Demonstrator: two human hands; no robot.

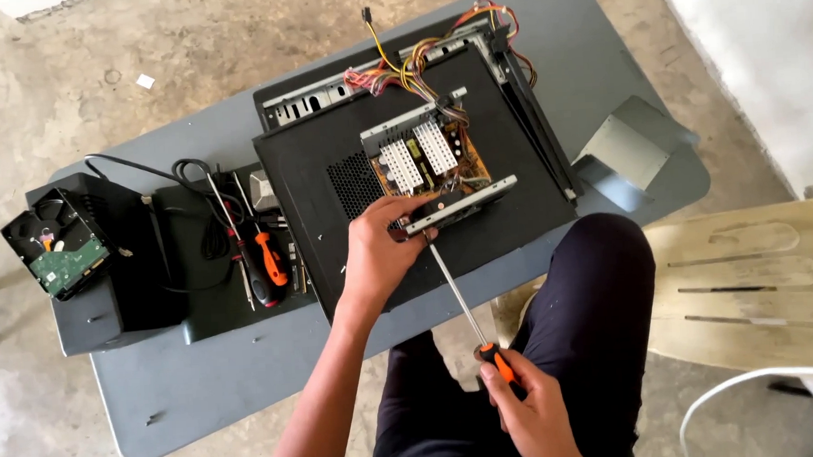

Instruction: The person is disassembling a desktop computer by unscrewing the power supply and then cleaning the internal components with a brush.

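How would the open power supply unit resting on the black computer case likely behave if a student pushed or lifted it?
The open power supply unit looks boxy and metal-framed, so probably stiff and fairly heavy for its size. It sits on the smooth black case panel, so it might slide unless steadied, as the left hand does. Its attached coloured wires would likely tug back.

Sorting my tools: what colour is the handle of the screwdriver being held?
Orange and black, on the screwdriver in the right hand; head view.

Three screwdrivers: one long at centre, two lying left of centre. One hard drive far left, one opened power supply upper centre, two hands.
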